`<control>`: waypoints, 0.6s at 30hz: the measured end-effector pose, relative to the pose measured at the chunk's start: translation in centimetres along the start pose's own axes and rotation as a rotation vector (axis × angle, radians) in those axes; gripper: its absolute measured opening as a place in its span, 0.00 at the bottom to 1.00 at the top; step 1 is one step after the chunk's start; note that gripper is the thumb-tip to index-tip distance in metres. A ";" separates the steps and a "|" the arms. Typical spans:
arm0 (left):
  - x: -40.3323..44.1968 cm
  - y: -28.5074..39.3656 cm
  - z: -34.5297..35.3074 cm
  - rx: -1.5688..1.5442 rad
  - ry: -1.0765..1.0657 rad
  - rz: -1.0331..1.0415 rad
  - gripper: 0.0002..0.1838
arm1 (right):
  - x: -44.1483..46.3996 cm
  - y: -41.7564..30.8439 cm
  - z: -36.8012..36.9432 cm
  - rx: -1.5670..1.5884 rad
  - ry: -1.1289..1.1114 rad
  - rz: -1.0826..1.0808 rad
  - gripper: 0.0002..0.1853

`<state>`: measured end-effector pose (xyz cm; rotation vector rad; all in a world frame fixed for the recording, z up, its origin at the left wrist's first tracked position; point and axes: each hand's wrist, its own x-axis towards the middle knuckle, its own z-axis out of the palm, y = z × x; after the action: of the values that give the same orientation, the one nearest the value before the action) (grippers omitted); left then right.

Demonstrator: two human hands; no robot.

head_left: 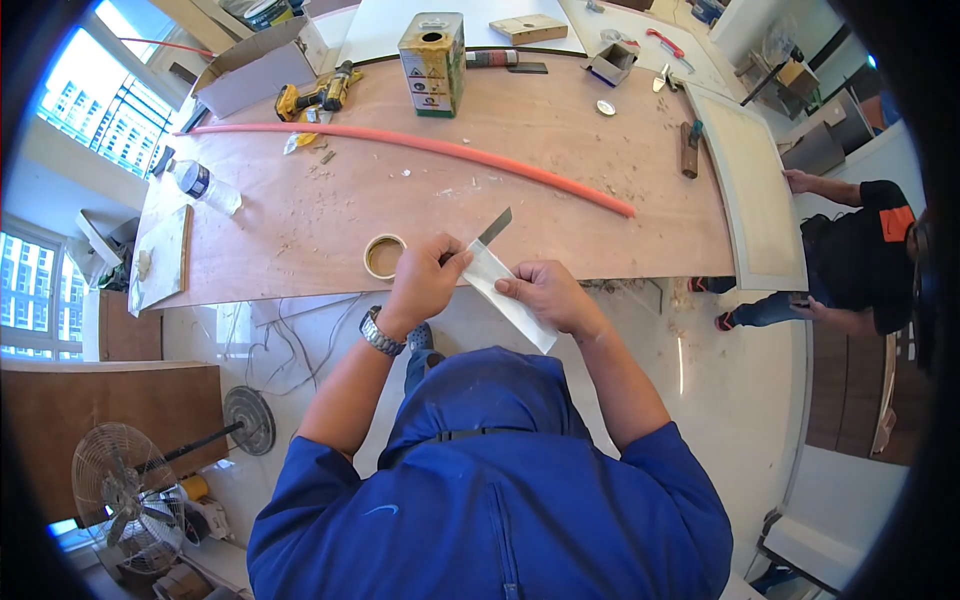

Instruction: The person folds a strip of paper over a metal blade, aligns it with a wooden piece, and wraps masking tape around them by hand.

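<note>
Both hands are over the near edge of the wooden table (300, 240). Between them is a white folded sleeve (508, 300), slanting down to the right, with a flat grey metal blade (495, 226) sticking out of its upper end. My left hand (432, 280) pinches the sleeve's upper end near the blade. My right hand (550, 295) grips the sleeve around its middle, thumb on top. Just left of my left hand, a roll of tape (384, 257) lies flat at the table edge.
A long pink tube (450, 147) crosses the table. Behind it are a yellow drill (320, 95), a metal can (433, 70) and a cardboard box (265, 65). A bottle (207, 186) lies left. Another person (865, 250) stands at right beside a pale panel (755, 190). A fan (128, 498) is lower left.
</note>
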<state>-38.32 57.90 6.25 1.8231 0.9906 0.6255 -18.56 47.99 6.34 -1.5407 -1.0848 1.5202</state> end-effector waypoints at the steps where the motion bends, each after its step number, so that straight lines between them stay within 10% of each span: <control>1: -0.3 0.2 0.2 0.076 0.046 0.068 0.06 | -0.1 -0.2 0.3 0.042 0.008 0.011 0.16; 8: -0.7 -0.9 1.3 0.109 0.134 0.249 0.05 | -0.5 -0.2 1.4 0.042 0.098 -0.064 0.14; 11: -1.2 -0.7 1.4 0.046 0.085 0.151 0.05 | 0.7 1.6 1.7 0.009 0.155 -0.427 0.13; 18: -1.3 0.6 1.5 0.039 0.115 0.268 0.04 | 0.1 1.0 2.5 0.236 0.171 -0.200 0.12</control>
<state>-37.65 55.94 6.11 1.9907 0.8437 0.8876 -20.96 47.50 5.22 -1.3317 -0.8980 1.3044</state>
